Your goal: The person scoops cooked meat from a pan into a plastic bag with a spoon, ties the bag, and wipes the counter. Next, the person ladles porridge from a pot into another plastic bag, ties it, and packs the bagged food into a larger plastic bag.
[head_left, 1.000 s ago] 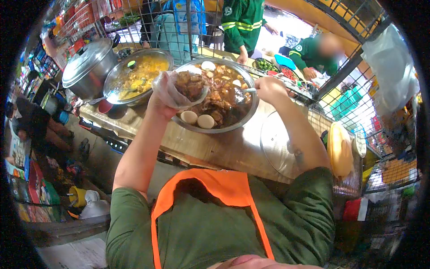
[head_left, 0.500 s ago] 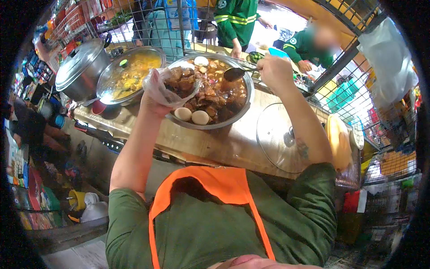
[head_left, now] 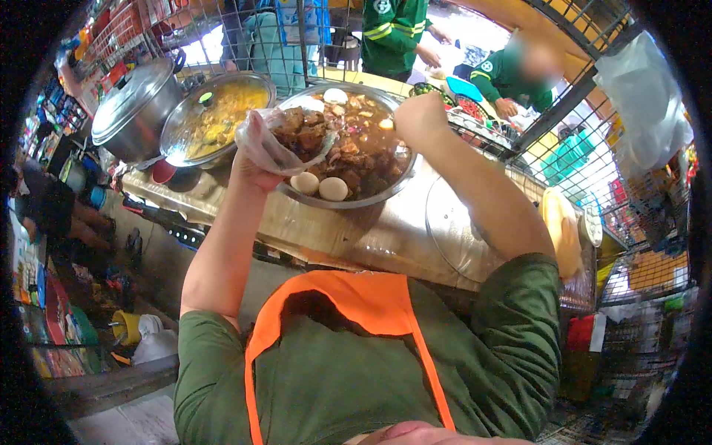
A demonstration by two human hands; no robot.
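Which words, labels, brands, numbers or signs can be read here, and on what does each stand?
No text can be read.
Green uniform: its round white emblem is too small to read.
Blue item at top: markings too blurred.
Colourful goods at left: too small and blurred.

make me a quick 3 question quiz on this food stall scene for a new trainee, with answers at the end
1. True or false: the left hand holds a clear plastic bag with brown food inside.

2. What covers the yellow food beside the stew bowl?
A) foil
B) a clear lid
C) a cloth

3. How many pale eggs sit at the near side of the stew bowl, closest to the orange apron?

Key: 1 true; 2 B; 3 two.
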